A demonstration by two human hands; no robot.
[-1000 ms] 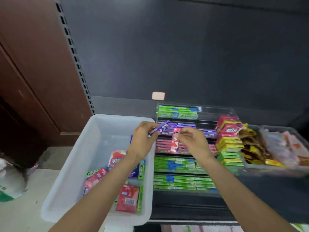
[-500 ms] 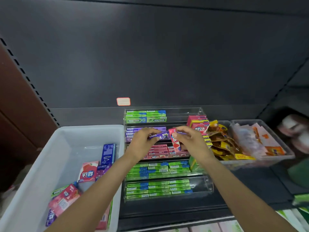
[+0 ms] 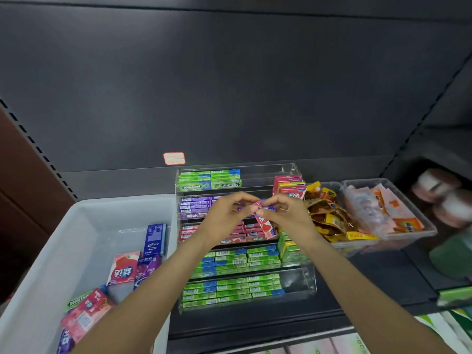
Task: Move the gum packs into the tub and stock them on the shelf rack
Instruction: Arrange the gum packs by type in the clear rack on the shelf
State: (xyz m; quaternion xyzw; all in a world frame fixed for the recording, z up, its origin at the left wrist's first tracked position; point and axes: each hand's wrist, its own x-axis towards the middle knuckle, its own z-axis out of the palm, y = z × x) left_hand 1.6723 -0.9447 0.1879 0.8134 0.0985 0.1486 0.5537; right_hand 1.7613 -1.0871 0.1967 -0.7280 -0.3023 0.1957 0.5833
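The white tub (image 3: 84,226) sits at nine o'clock of the clear shelf rack (image 3: 293,175), loose gum packs (image 3: 124,268) on its floor. Over the rack's purple row, the left hand (image 3: 224,215) and right hand (image 3: 286,215) meet, both pinching a red gum pack (image 3: 264,223); a purple pack (image 3: 267,208) lies between their fingertips.

"DOUBLEMINT" reads on the green gum packs (image 3: 210,184) in the top tier of the clear rack (image 3: 293,172), at 12 o'clock, and again on a green pack (image 3: 78,301) in the white tub (image 3: 38,264) at 8 o'clock. The price tag's (image 3: 174,158) print is unreadable.
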